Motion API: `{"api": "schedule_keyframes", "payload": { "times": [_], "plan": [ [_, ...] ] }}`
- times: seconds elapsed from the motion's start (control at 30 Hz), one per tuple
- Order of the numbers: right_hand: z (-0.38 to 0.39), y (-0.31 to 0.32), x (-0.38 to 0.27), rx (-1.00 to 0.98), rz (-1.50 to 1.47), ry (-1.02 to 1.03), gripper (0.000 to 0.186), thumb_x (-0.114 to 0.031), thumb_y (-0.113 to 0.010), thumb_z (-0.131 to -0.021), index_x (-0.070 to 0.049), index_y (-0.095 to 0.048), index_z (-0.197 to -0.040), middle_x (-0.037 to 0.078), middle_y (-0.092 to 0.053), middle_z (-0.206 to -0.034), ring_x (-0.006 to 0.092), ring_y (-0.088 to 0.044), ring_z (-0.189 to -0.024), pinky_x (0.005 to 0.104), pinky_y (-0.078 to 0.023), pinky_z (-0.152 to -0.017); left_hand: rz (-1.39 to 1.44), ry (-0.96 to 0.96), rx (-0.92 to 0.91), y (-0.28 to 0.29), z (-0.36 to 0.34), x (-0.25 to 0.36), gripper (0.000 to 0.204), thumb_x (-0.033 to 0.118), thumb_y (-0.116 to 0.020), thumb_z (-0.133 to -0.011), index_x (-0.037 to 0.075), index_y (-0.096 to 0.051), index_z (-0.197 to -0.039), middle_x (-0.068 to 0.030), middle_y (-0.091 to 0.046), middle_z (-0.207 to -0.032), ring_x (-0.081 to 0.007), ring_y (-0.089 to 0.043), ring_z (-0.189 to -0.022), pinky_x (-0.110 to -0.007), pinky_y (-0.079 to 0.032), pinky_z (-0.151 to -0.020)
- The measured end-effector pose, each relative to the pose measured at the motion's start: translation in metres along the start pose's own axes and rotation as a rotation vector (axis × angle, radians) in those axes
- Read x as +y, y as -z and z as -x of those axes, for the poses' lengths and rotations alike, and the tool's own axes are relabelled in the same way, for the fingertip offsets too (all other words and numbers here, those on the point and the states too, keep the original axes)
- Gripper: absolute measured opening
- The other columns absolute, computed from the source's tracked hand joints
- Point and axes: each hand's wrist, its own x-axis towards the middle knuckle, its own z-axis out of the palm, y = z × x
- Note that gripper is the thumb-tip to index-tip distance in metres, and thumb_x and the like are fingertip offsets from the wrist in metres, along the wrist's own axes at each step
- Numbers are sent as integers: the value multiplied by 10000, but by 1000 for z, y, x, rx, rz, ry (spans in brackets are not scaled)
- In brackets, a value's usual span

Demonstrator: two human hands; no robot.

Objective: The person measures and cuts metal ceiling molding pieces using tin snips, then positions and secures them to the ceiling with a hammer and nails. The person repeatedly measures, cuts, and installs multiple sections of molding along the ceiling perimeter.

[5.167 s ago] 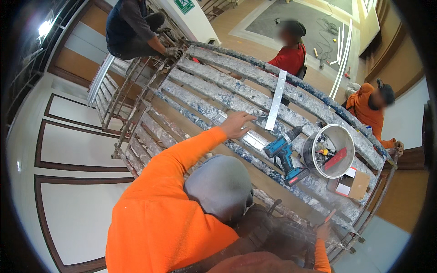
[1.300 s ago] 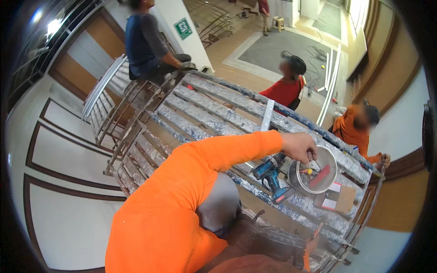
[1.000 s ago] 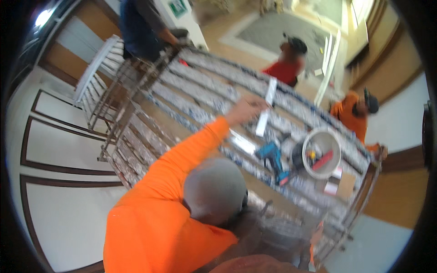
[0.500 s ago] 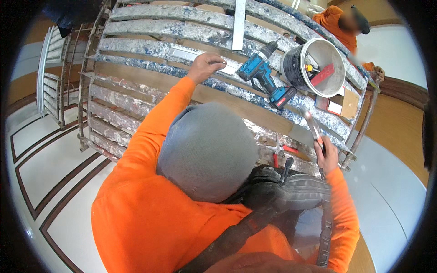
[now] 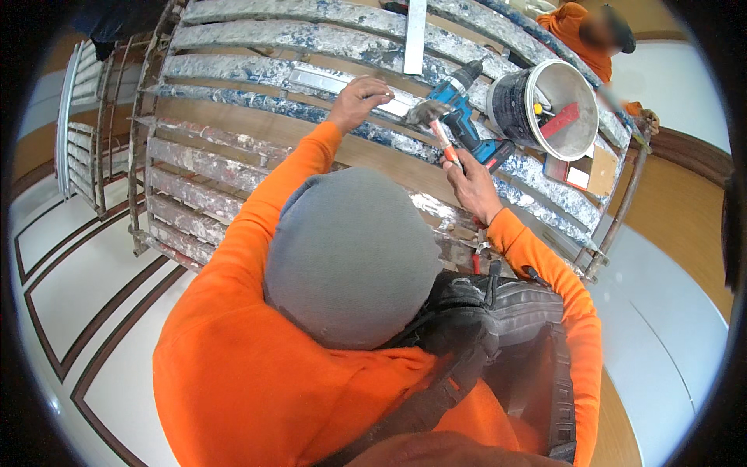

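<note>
My left hand [image 5: 361, 103] rests over a silver metal strip [image 5: 315, 80], thumb and fingers pinched together; something tiny and pale shows at the tips, too small to name. My right hand [image 5: 473, 188] grips the orange-and-grey handle of a hammer [image 5: 443, 138]. The hammer's head is just right of my left fingertips, above the strip's right end, and covers part of a blue and black cordless drill [image 5: 465, 128]. The drill lies on the paint-spattered slatted platform [image 5: 257, 71].
A bucket [image 5: 538, 109] with hand tools inside stands right of the drill, near an opened cardboard box [image 5: 601, 170]. A flat metal bar [image 5: 415, 37] crosses the far slats. Red-handled pliers [image 5: 477, 261] lie near a black bag [image 5: 498, 303]. Another person [image 5: 577, 39] in orange is at far right.
My right hand has swung the hammer left and away from me, from the platform's right side to beside my left hand. The left hand stays pinched over the strip.
</note>
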Motion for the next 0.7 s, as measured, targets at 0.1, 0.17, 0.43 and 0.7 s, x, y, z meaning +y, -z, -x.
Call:
{"api": "schedule_keyframes", "payload": {
  "times": [0.1, 0.17, 0.43, 0.7],
  "plan": [
    [-9, 13, -15, -21, 13, -41, 318, -315, -554, -1065, -60, -579, -1253, 189, -633, -847, 347, -633, -793, 427, -479, -712, -82, -38, 13, -4, 0, -2, 146, 216, -746, -917, 122, -815, -1004, -30, -774, -1119, -206, -659, -1175, -424, -385, -1182],
    [-20, 20, -19, -6, 37, 29, 325, -310, -537, -1076, -77, -538, -1302, 277, -653, -862, 497, -659, -835, 509, -488, -722, -87, -70, 34, -6, -1, -5, 140, 218, -747, -917, 129, -816, -1000, -18, -778, -1104, -191, -667, -1158, -436, -357, -1198],
    [-44, 17, -31, 59, 229, 158, 295, -304, -525, -1078, -76, -515, -1265, 304, -659, -837, 537, -644, -836, 594, -480, -691, -207, -181, 54, -5, 1, -11, 148, 212, -706, -944, 162, -818, -1029, -11, -771, -1144, -187, -669, -1164, -439, -379, -1183],
    [-43, -22, -7, 59, 282, 173, 346, -215, -551, -1050, 24, -521, -1298, 361, -664, -987, 548, -652, -897, 589, -520, -736, -412, -378, 137, -20, 15, -42, 168, 120, -656, -918, 167, -790, -1007, -59, -746, -1123, -273, -671, -1123, -483, -460, -1098]
  ]
}}
